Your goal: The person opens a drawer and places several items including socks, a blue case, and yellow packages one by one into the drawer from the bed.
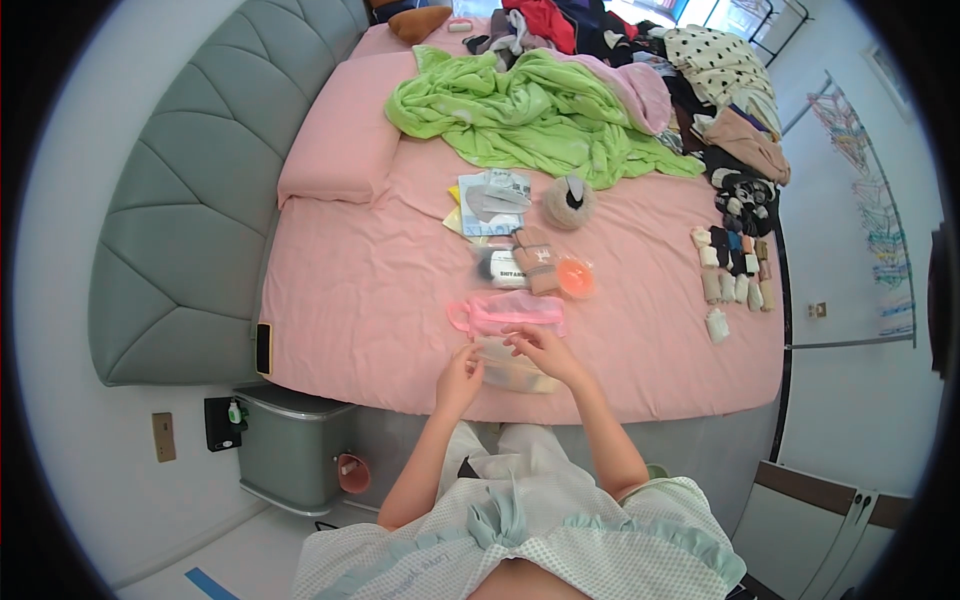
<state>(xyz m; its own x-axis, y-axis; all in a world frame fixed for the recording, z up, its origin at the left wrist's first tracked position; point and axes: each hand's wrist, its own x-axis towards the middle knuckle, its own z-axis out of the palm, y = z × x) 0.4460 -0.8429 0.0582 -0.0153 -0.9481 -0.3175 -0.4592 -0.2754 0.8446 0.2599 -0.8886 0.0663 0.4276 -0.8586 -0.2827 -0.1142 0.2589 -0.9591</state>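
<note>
A translucent, beige-tinted pouch [522, 377] lies at the near edge of the bed, with something pale inside that I cannot make out. My left hand [460, 381] is at its left edge, fingers curled in and seeming to pinch it. Over the pouch's upper right part, my right hand [545, 352] hovers with bent fingers held apart. Just beyond both hands lies a pink mesh zip pouch [515, 314] with a loop at its left end.
Farther up the pink bed [640, 370] are brown folded fabric [537, 262], an orange round item [575, 279], a black-and-white packet [506, 269], flat packages [495, 203] and a fuzzy ball-shaped thing [569, 204]. Rolled socks [735, 290] sit right. A green blanket [520, 115] and piled clothes [700, 90] lie beyond.
</note>
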